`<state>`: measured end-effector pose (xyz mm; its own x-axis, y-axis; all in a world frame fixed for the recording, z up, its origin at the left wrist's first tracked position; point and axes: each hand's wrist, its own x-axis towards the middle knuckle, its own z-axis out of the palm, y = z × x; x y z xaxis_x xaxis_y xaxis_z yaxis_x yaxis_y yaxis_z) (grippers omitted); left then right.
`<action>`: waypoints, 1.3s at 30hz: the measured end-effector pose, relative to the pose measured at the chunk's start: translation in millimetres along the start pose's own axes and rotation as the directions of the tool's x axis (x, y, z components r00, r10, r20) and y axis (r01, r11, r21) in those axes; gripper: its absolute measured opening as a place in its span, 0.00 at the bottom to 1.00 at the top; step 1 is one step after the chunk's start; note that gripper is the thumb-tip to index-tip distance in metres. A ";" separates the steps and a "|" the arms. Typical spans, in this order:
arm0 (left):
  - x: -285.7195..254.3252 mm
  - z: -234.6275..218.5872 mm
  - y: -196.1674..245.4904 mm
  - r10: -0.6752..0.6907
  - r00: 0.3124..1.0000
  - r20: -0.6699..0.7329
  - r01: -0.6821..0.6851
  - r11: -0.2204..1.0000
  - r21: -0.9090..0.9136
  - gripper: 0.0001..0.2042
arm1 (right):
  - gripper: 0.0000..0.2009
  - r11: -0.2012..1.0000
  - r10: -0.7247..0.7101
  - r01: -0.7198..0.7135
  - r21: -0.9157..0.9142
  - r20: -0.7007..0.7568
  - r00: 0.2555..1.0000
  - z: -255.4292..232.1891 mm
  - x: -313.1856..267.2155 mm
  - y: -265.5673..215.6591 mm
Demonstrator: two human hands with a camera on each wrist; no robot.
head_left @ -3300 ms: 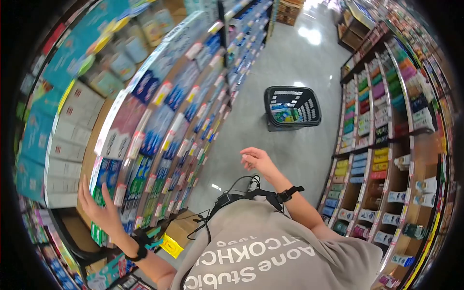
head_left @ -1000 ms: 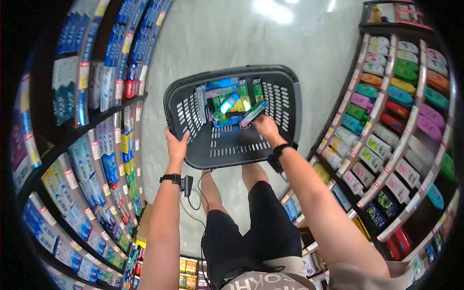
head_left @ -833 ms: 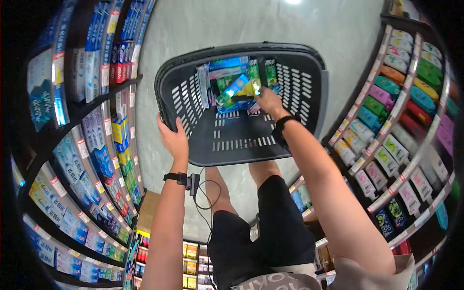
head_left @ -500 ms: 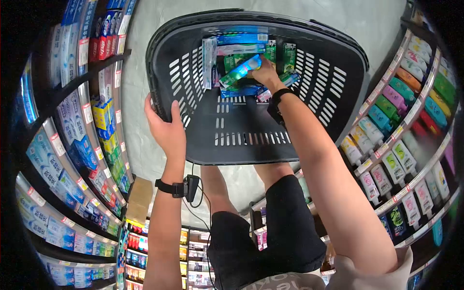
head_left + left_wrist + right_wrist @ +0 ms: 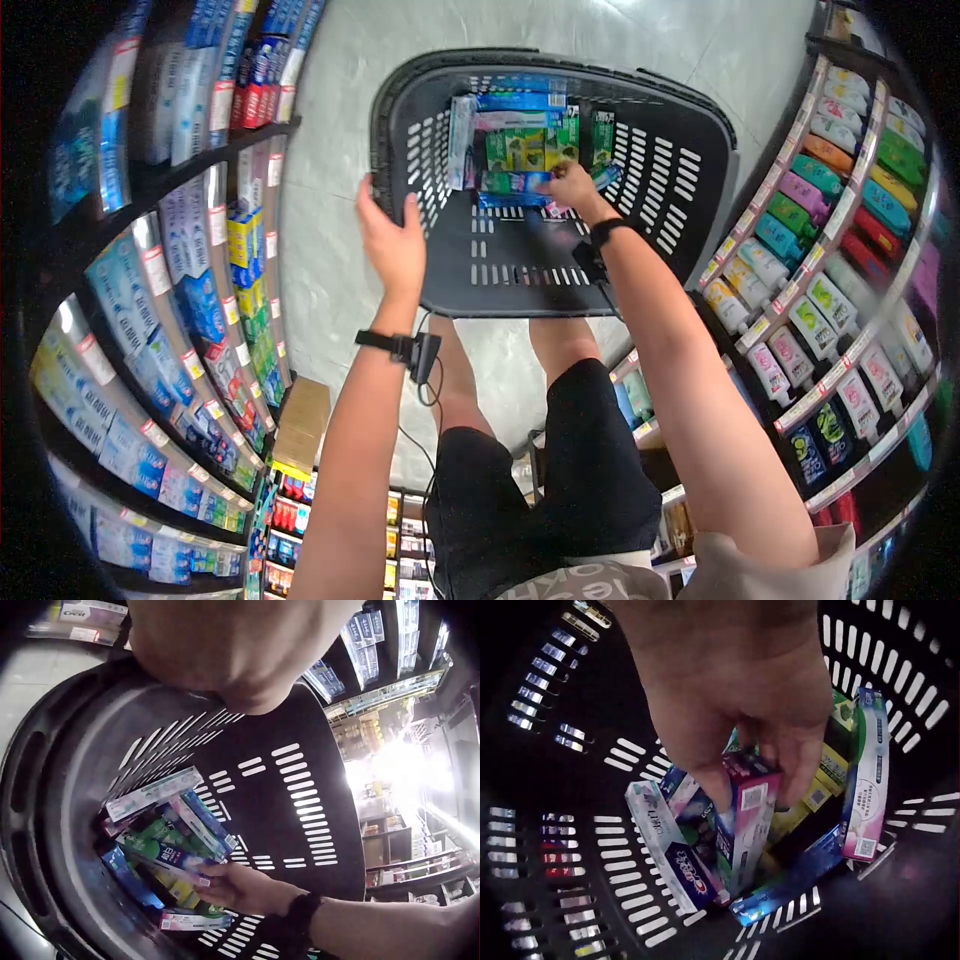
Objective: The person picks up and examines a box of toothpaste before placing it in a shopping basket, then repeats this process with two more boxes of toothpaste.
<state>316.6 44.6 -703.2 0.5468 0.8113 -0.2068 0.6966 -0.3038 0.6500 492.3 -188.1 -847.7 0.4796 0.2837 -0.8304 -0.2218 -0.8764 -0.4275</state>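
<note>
A black plastic shopping basket (image 5: 490, 285) stands before the person's legs, its mouth facing them. My left hand (image 5: 395, 245) holds its left rim, thumb on the inner side and fingers outside. Down in the basket, my right hand (image 5: 575, 188) pinches a toothpaste box (image 5: 744, 817) between thumb and fingers, its pink-edged end with a square code facing the right wrist camera. Around it lie a Crest box (image 5: 676, 847), a blue box (image 5: 791, 876), a white and green box (image 5: 868, 772) and yellow ones (image 5: 821, 784). The palm hides part of the pile.
Shelves of boxed toothpaste (image 5: 160, 300) line the left side. On the right, shelves hold coloured bottles (image 5: 830, 310). A cardboard box (image 5: 303, 420) sits low at the left, and a cable (image 5: 430, 470) hangs from the left wrist camera.
The basket, earlier out on the floor, is now close before the legs with both hands at it. Inside, the right hand has lowered a blue-green box that lay diagonally higher on the pile.
</note>
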 end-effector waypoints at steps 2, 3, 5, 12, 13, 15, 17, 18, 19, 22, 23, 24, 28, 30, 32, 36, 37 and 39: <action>0.5 -3.9 -4.2 0.017 0.996 0.089 -0.016 1.000 -0.020 0.34 | 0.30 0.971 0.169 -0.165 0.175 -0.009 0.986 -18.6 -31.7 -2.5; 1.8 -10.1 -2.9 -0.002 0.986 0.167 0.005 1.000 -0.017 0.36 | 0.28 0.938 0.268 -0.258 0.229 -0.009 0.964 -23.8 -46.2 5.6; 10.3 -31.1 14.8 0.055 0.967 0.247 -0.083 0.991 0.101 0.39 | 0.24 0.832 0.284 -0.265 0.487 0.036 0.958 -44.8 -93.9 11.1; -13.9 -186.2 139.8 0.255 0.774 0.580 -0.070 0.944 -0.322 0.49 | 0.20 0.693 -0.096 0.015 0.721 0.071 0.993 -129.2 -369.1 -120.1; -23.1 -222.8 170.1 0.312 0.716 0.624 -0.094 0.929 -0.357 0.54 | 0.20 0.675 -0.134 0.066 0.735 0.034 0.990 -133.8 -412.8 -144.0; -49.6 -297.7 221.6 0.478 0.676 0.561 -0.255 0.866 -0.430 0.43 | 0.19 0.523 -0.258 0.038 0.851 0.116 0.959 -137.3 -486.0 -176.8; -67.4 -388.8 261.3 0.612 0.629 0.480 -0.467 0.790 -0.397 0.35 | 0.19 0.418 -0.423 -0.121 0.900 0.310 0.851 -127.4 -543.2 -198.8; -80.5 -425.3 270.3 0.592 0.655 0.469 -0.469 0.806 -0.361 0.31 | 0.21 0.438 -0.457 -0.130 0.890 0.345 0.820 -126.4 -556.4 -207.2; -94.5 -459.3 277.7 0.568 0.687 0.453 -0.467 0.823 -0.324 0.28 | 0.23 0.464 -0.488 -0.141 0.874 0.385 0.783 -125.9 -567.3 -216.4; -141.3 -526.2 266.6 0.395 0.822 0.410 -0.293 0.911 -0.290 0.22 | 0.27 0.591 -0.560 0.194 0.783 0.225 0.798 -128.5 -634.6 -272.2; -163.3 -538.9 260.7 0.314 0.862 0.398 -0.200 0.932 -0.303 0.21 | 0.24 0.576 -0.591 0.259 0.775 0.177 0.787 -125.8 -649.3 -281.6; -185.7 -545.6 256.0 0.245 0.910 0.335 -0.103 0.915 -0.391 0.17 | 0.22 0.564 -0.648 0.305 0.768 0.181 0.740 -123.4 -658.5 -286.9; -277.9 -565.1 226.7 0.096 0.986 0.135 -0.004 0.828 -0.561 0.13 | 0.24 0.565 -0.779 0.450 0.691 0.268 0.566 -108.1 -681.8 -292.7; -323.9 -564.7 215.2 0.034 0.999 -0.005 -0.031 0.835 -0.550 0.12 | 0.26 0.584 -0.798 0.487 0.649 0.349 0.491 -104.4 -693.6 -291.0; -356.7 -566.2 196.3 0.022 1.000 0.018 -0.008 0.823 -0.568 0.14 | 0.25 0.608 -0.793 0.511 0.608 0.437 0.424 -99.9 -705.9 -288.2; -409.3 -567.4 132.9 0.021 0.999 0.036 -0.004 0.914 -0.406 0.21 | 0.21 0.670 -0.736 0.510 0.539 0.571 0.364 -49.9 -685.4 -266.8; -420.2 -569.8 117.8 -0.024 1.000 0.018 0.029 0.936 -0.352 0.21 | 0.19 0.686 -0.716 0.513 0.516 0.605 0.349 -38.9 -686.6 -267.4; -425.7 -547.6 37.5 0.088 0.970 -0.226 -0.128 0.978 -0.167 0.15 | 0.19 0.722 -0.656 0.537 0.437 0.678 0.330 -15.8 -692.2 -275.7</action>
<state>-144.4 -38.6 -190.4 0.4872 0.8730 0.0221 0.5334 -0.3175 0.7840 235.0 -149.0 -149.4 -0.2718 0.9329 -0.2362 -0.2737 -0.3102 -0.9104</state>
